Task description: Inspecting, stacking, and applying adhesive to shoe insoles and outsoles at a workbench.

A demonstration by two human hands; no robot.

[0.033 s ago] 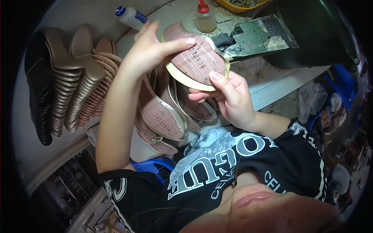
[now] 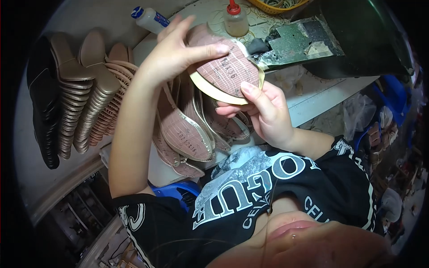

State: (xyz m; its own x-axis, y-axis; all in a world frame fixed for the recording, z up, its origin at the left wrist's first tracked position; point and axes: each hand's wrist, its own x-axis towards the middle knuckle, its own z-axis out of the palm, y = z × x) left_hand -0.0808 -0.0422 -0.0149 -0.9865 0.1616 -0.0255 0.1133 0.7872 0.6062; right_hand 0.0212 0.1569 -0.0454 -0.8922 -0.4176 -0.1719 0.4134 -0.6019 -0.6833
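A shoe insole (image 2: 223, 67), pinkish brown with a white grid and a pale yellow edge strip, is held up in front of me. My right hand (image 2: 267, 103) pinches its lower right rim, thumb on the gridded face and fingers beneath. Across the upper face lies the thumb of my left hand (image 2: 178, 51); its other fingers stretch out apart beyond the left edge. Below the raised piece, several similar insoles (image 2: 185, 131) with pale notched rims lie overlapping on the white table (image 2: 313, 100).
Stacked soles (image 2: 73, 94) in black, bronze and pink stand along the left. A white bottle (image 2: 149, 20), a red-capped squeeze bottle (image 2: 236, 22) and a yellow basket (image 2: 279, 6) are at the back. A worn green machine plate (image 2: 297, 42) juts in from the right.
My left thumb has slid slightly right on the insole, and the other left fingers have lifted and spread. My right hand keeps its pinch in the same place.
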